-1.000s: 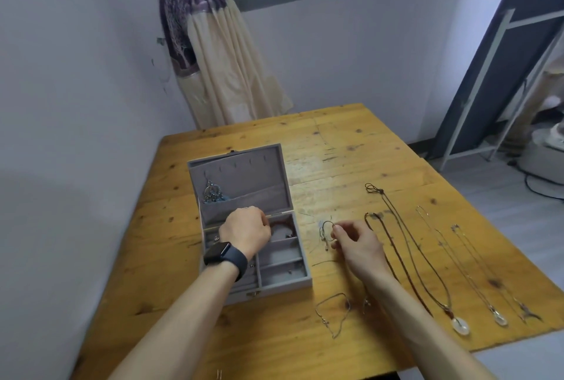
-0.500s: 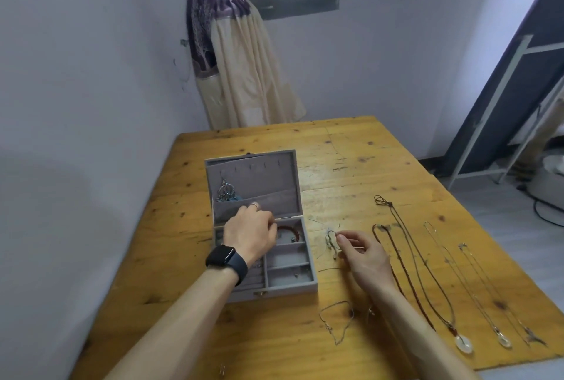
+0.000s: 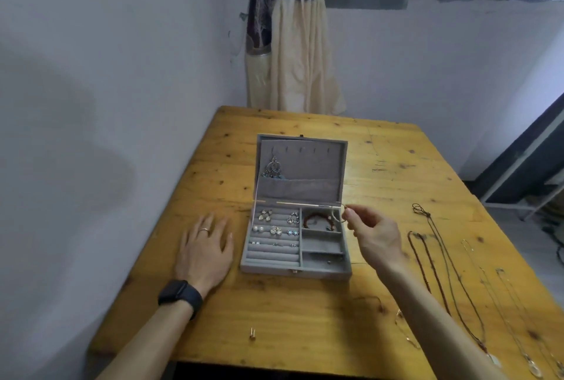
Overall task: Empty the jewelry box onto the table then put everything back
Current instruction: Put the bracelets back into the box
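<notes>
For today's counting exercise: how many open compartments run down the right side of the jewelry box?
3: the far compartment holding a red bracelet, the middle compartment, and the near compartment. None looks hidden.

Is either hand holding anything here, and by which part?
Right hand pinches a thin silvery loop by its right edge; left hand lies flat, holding nothing.

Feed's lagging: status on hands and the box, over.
Left hand flat on table, open. Right hand pinches thin bracelet over jewelry box, back-right compartment. Necklaces right of box, not obstructing.
</notes>
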